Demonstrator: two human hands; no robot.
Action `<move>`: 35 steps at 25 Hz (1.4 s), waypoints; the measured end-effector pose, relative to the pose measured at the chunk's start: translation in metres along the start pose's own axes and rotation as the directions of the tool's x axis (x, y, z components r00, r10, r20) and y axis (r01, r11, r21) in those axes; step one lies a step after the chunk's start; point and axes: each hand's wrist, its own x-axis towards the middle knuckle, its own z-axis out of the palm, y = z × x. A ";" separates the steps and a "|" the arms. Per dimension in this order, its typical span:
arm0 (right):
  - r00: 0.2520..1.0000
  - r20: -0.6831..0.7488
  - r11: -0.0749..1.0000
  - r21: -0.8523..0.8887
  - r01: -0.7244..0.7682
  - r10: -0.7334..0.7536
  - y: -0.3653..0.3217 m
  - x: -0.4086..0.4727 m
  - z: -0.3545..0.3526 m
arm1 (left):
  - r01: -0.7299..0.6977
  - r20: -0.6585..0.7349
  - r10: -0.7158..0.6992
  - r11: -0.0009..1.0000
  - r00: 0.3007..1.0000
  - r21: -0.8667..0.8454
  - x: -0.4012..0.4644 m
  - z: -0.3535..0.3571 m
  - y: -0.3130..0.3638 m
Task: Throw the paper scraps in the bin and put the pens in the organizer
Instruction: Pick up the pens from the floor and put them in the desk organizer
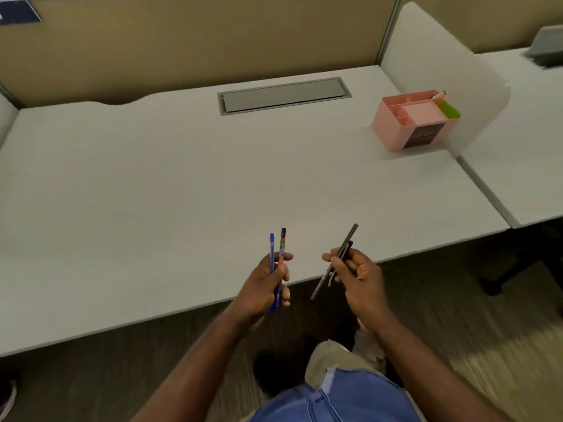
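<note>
My left hand (268,284) grips two pens over the desk's front edge: a blue pen (271,251) and a blue-and-orange pen (282,243), both pointing away from me. My right hand (356,274) grips two dark pens (347,242) that slant up to the right. The pink organizer (396,126) stands at the far right of the desk, with a white pen (438,95) and a green item (449,109) in its right end. No paper scraps and no bin are in view.
The white desk (152,184) has a grey cable tray (285,95) set in its back. A white divider panel (441,56) rises behind the organizer. A second desk (527,147) adjoins on the right. Dark carpet lies below me.
</note>
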 end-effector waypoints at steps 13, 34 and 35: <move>0.973 -0.231 0.990 0.143 0.021 0.013 -0.035 0.159 -0.039 | 0.023 0.020 -0.021 0.994 1.000 -0.109 0.160 0.003 0.076; 0.847 -0.417 0.816 -0.577 0.035 -0.331 -0.100 0.469 -0.136 | 0.055 -0.119 -0.053 0.998 0.992 0.018 0.285 0.028 0.104; 0.854 -0.412 0.810 -0.586 0.020 -0.319 -0.098 0.470 -0.136 | 0.057 -0.113 -0.054 0.998 0.992 0.024 0.287 0.030 0.105</move>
